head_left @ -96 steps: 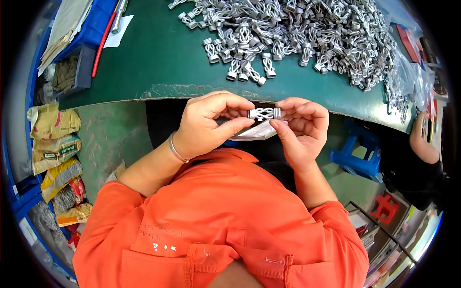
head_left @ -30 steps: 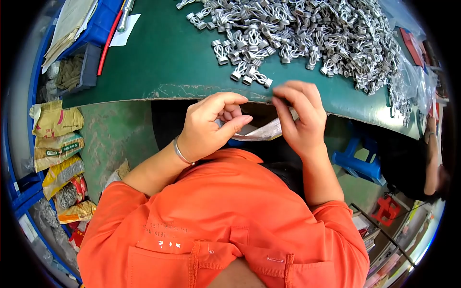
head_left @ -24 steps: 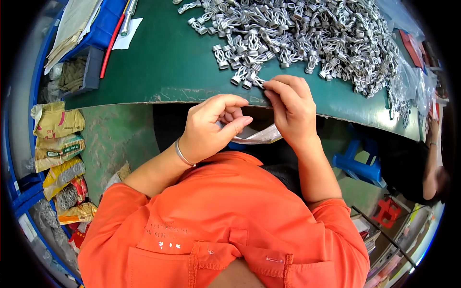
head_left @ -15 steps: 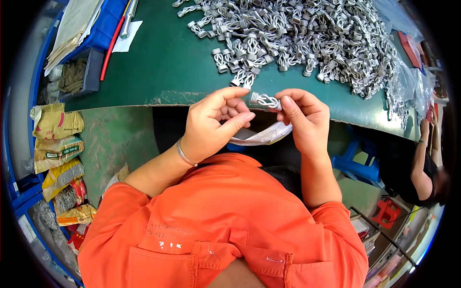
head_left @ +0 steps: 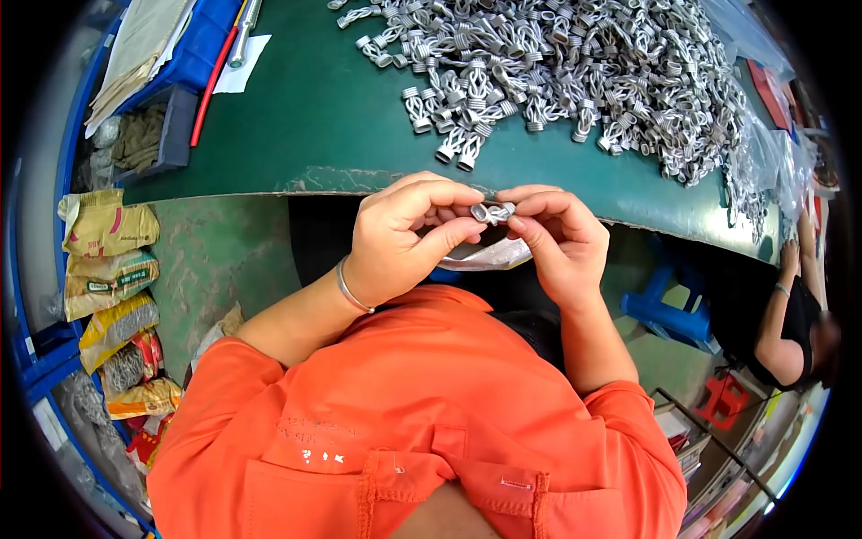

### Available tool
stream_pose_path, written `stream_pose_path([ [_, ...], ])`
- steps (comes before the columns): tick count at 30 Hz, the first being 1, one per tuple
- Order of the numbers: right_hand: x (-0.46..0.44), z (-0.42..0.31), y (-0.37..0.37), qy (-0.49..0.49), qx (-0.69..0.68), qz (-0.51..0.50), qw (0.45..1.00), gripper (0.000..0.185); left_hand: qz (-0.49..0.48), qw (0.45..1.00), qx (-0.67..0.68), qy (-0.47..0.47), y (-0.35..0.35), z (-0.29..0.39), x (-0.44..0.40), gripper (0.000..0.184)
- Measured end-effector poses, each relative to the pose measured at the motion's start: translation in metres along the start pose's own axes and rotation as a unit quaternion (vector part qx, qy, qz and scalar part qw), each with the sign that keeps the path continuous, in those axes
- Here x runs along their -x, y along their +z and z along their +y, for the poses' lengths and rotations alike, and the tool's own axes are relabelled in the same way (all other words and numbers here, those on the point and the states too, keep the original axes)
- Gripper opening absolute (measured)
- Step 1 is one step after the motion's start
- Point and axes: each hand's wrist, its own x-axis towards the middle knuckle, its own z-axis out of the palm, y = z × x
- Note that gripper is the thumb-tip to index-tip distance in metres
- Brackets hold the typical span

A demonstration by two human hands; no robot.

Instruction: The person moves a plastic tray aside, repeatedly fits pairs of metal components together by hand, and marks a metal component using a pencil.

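Observation:
Between my two hands, just in front of the table edge, is a small silver twisted metal piece. My left hand pinches its left end between thumb and forefinger. The right end is held by the fingertips of my right hand. Below the piece, an open bag with a silvery rim shows in front of my lap. Beyond my hands a large heap of similar metal pieces lies on the green table, with a few at its near edge.
A blue bin, a grey box, a red rod and a metal tool are at the left. Bags stand on the floor. At the right are a blue stool, a red stool and another person.
My right hand reached to the heap, picked up a metal piece and brought it back to my left hand, which now grips it too. The other person's arms have shifted.

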Motion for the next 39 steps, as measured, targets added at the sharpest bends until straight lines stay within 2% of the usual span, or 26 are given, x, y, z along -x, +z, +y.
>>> stream_pose_path([
  [2, 0.001, 0.003, 0.000, -0.049, -0.014, 0.014, 0.999, 0.017, -0.011, 1.000, -0.012, -0.001, -0.002, 0.000, 0.000, 0.022],
  [3, 0.002, 0.005, 0.000, -0.049, -0.014, 0.014, 0.999, 0.017, -0.020, 0.999, -0.021, 0.022, -0.003, -0.002, 0.000, 0.023],
  [5, 0.002, 0.006, -0.001, -0.111, 0.012, 0.018, 0.994, 0.026, -0.031, 0.998, -0.030, 0.045, -0.003, -0.005, 0.001, 0.024],
  [8, 0.003, 0.008, 0.000, -0.148, 0.006, 0.026, 0.989, 0.030, -0.022, 0.999, -0.023, 0.033, -0.002, -0.008, 0.004, 0.026],
  [10, 0.004, 0.004, 0.004, -0.152, -0.010, 0.036, 0.988, 0.029, -0.001, 1.000, 0.029, -0.003, 0.001, -0.011, 0.006, 0.026],
  [12, 0.005, 0.001, 0.003, -0.156, -0.026, 0.046, 0.986, 0.028, -0.017, 0.999, 0.010, -0.029, -0.001, -0.011, 0.008, 0.025],
  [14, 0.004, -0.001, -0.002, -0.182, 0.133, -0.010, 0.974, 0.024, -0.032, 0.998, -0.010, -0.053, -0.005, -0.010, 0.009, 0.025],
  [15, 0.000, -0.005, -0.001, -0.209, 0.186, -0.017, 0.960, 0.022, -0.054, 0.995, -0.063, -0.057, -0.008, -0.008, 0.009, 0.024],
  [16, -0.004, -0.007, -0.001, -0.211, 0.185, -0.019, 0.960, 0.022, -0.075, 0.989, -0.115, -0.061, -0.009, -0.007, 0.010, 0.023],
  [18, -0.012, -0.009, -0.001, -0.261, 0.313, -0.043, 0.912, 0.025, -0.064, 0.986, -0.150, -0.030, -0.011, -0.012, 0.013, 0.022],
  [20, -0.022, -0.005, 0.004, -0.260, 0.322, -0.040, 0.909, 0.027, -0.053, 0.987, -0.144, -0.057, -0.012, -0.013, 0.015, 0.020],
  [22, -0.038, -0.005, 0.016, -0.280, 0.379, -0.025, 0.882, 0.025, -0.053, 0.987, -0.140, -0.054, -0.009, -0.012, 0.014, 0.018],
  [24, -0.049, 0.002, 0.023, -0.259, 0.411, -0.018, 0.874, 0.025, -0.051, 0.988, -0.138, -0.048, -0.007, -0.010, 0.011, 0.016],
  [26, -0.051, 0.007, 0.020, -0.255, 0.429, -0.029, 0.866, 0.025, -0.041, 0.987, -0.157, 0.006, -0.008, -0.008, 0.009, 0.014],
  [28, -0.048, 0.008, 0.015, -0.255, 0.416, -0.015, 0.873, 0.023, -0.044, 0.987, -0.155, 0.000, -0.010, -0.007, 0.009, 0.013],
  [30, -0.040, 0.002, 0.012, -0.253, 0.406, 0.001, 0.878, 0.020, -0.016, 0.992, -0.117, -0.055, -0.010, -0.010, 0.010, 0.011],
  [32, -0.029, -0.009, 0.011, -0.079, 0.287, 0.042, 0.954, 0.016, -0.042, 0.989, -0.120, -0.076, -0.011, -0.006, 0.008, 0.016],
  [34, -0.021, -0.008, 0.007, 0.049, 0.046, 0.047, 0.997, 0.015, 0.000, 0.988, 0.043, -0.150, -0.006, -0.004, 0.005, 0.027],
  [35, -0.020, -0.015, 0.004, 0.093, -0.010, 0.030, 0.995, 0.015, -0.006, 0.986, 0.073, -0.147, -0.005, -0.005, 0.005, 0.034],
  [36, -0.019, -0.018, -0.001, 0.137, -0.067, 0.012, 0.988, 0.015, -0.006, 0.986, 0.073, -0.147, -0.003, -0.006, 0.004, 0.034],
  [37, -0.018, -0.018, -0.003, 0.137, -0.067, 0.013, 0.988, 0.015, 0.013, 0.986, 0.102, -0.132, -0.001, -0.006, 0.003, 0.032],
  [39, -0.016, -0.016, -0.007, 0.186, -0.164, -0.031, 0.968, 0.015, 0.028, 0.986, 0.122, -0.106, -0.001, -0.007, 0.003, 0.028],
])
